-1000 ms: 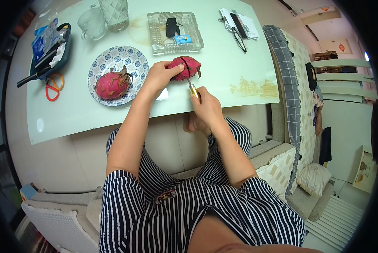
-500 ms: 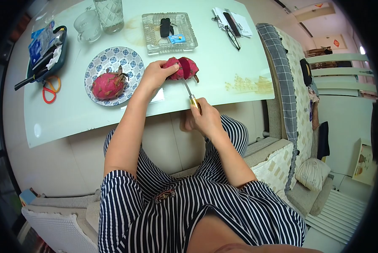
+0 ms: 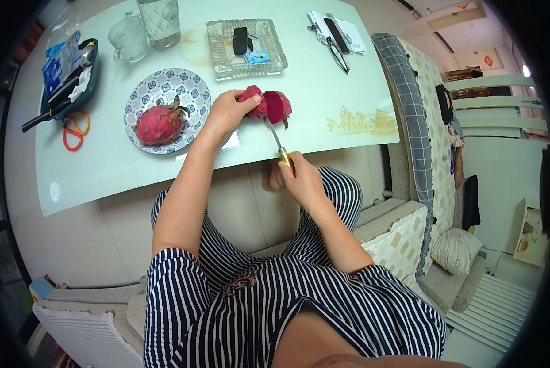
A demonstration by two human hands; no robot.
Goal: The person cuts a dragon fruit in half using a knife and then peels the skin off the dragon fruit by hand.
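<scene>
My left hand (image 3: 229, 111) is closed on the left piece (image 3: 253, 101) of a cut dragon fruit, thumb on its skin. The right piece (image 3: 278, 108) leans beside it, its deep red flesh showing. My right hand (image 3: 303, 179) grips the gold-coloured handle of a knife (image 3: 277, 138); the blade points up at the left piece, and its tip is near or under the fruit. A whole dragon fruit (image 3: 160, 124) lies on a blue-and-white patterned plate (image 3: 138, 97) to the left.
On the table (image 3: 103, 178) stand a glass mug (image 3: 127, 40), a tall glass (image 3: 159, 23) and a glass tray (image 3: 218, 66) with small items. A dark basket (image 3: 89, 83) and scissors (image 3: 74, 138) are left; glasses (image 3: 338, 55) and papers lie back right.
The fruit has come apart into two pieces, the right one tipping away to show its flesh. The knife and my right hand have moved down toward my body.
</scene>
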